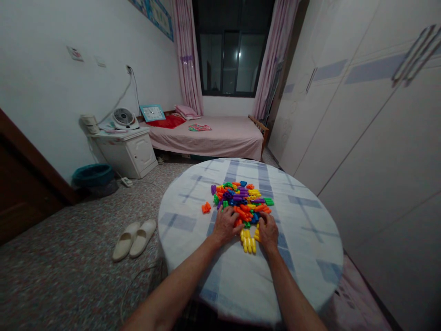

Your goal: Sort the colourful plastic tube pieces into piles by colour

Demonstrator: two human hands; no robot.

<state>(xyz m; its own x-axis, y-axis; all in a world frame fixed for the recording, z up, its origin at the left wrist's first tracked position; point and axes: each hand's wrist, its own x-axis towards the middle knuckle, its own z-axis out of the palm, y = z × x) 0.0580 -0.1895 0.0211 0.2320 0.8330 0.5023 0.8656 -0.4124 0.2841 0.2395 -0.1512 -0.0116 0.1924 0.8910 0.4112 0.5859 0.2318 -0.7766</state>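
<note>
A heap of bullet-shaped plastic building blocks (pixel 237 197) in orange, purple, blue, green and yellow lies on the round table. At the heap's near left edge rests my left hand (pixel 227 224), its fingers spread over the blocks and its thumb beside an orange block (pixel 238 222). My right hand (pixel 268 231) is closed at the near right edge, with a yellow block (pixel 257 232) at its fingertips. Between the hands, nearer to me, lie joined yellow blocks (pixel 248 242). One orange block (pixel 206 208) sits apart on the left.
A blue-and-white checked cloth covers the table (pixel 186 239). White slippers (pixel 134 240) and a teal-lined bin (pixel 93 175) stand on the floor at left. Beyond are a bedside cabinet (pixel 138 149) with a fan (pixel 124 118) and a bed (pixel 213 140). Wardrobes (pixel 361 128) line the right side.
</note>
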